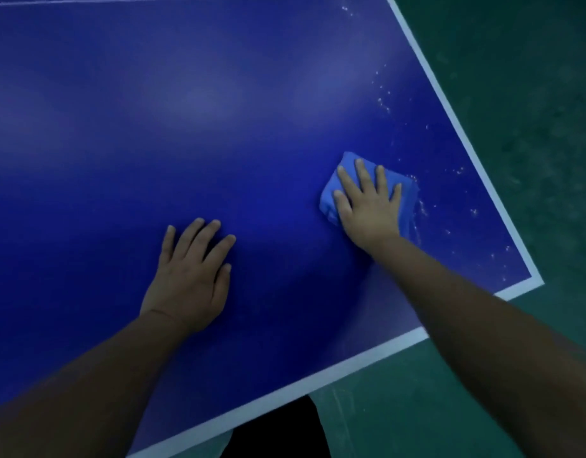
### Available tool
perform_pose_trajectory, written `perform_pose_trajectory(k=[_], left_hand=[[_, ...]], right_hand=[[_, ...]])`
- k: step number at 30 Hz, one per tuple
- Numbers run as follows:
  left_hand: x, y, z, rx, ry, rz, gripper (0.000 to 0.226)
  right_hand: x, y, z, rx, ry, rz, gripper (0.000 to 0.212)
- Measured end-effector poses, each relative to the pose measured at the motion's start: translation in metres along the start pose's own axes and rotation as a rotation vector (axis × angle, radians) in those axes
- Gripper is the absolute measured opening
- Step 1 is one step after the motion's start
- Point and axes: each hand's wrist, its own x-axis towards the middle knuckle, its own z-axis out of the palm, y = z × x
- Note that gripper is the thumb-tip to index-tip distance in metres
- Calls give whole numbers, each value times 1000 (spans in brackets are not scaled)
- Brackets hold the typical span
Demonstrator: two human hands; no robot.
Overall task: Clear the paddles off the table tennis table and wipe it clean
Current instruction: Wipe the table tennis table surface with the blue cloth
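Note:
The blue table tennis table (186,127) fills most of the view, with white border lines along its near and right edges. My right hand (367,206) presses flat on a folded blue cloth (407,190) near the table's right corner. My left hand (192,272) rests flat on the bare surface, fingers spread, holding nothing. White specks and droplets (420,206) lie scattered to the right of the cloth and up along the right edge. No paddles are in view.
Green floor (516,110) lies beyond the table's right and near edges. The table corner (536,279) is at the right. My dark-clothed legs (278,431) stand against the near edge. A white centre line (153,0) runs along the top.

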Motion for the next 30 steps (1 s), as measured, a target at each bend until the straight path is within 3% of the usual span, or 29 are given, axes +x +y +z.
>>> perform_pose_trajectory(k=[2, 4, 6, 8, 11, 15, 18, 21, 23, 26, 28, 30], left_hand=[[-1, 0, 0, -8, 3, -6, 53], [-1, -1, 1, -15, 1, -10, 53], [-1, -1, 1, -18, -3, -12, 54], [-2, 0, 1, -17, -4, -10, 55], [1, 0, -1, -10, 1, -13, 55], [0, 1, -1, 0, 4, -16, 55], [-1, 2, 0, 20, 14, -22, 56], [-1, 3, 0, 65, 14, -45, 58], [-1, 7, -1, 102, 30, -69, 60], [-8, 27, -3, 108, 106, -162, 59], [-20, 59, 0, 47, 172, -276, 57], [-35, 105, 9, -51, 228, -415, 56]], right_hand=[[-20, -29, 11, -8, 51, 74, 55], [-81, -39, 26, -59, 83, -66, 55], [-150, -24, 34, -93, -11, -223, 54], [-181, 13, 31, -125, -75, -266, 53], [-160, 47, 22, -169, -70, -135, 55], [-113, 2, 22, -100, -18, 85, 61], [-107, -52, 30, -84, 5, -153, 56], [-85, -27, 29, -94, 12, -382, 54], [-56, 36, 15, -100, 44, -196, 57], [-21, 140, -18, -48, 1, 252, 55], [-9, 161, -28, 26, -33, 418, 55], [-9, 137, -22, 27, -10, 417, 55]])
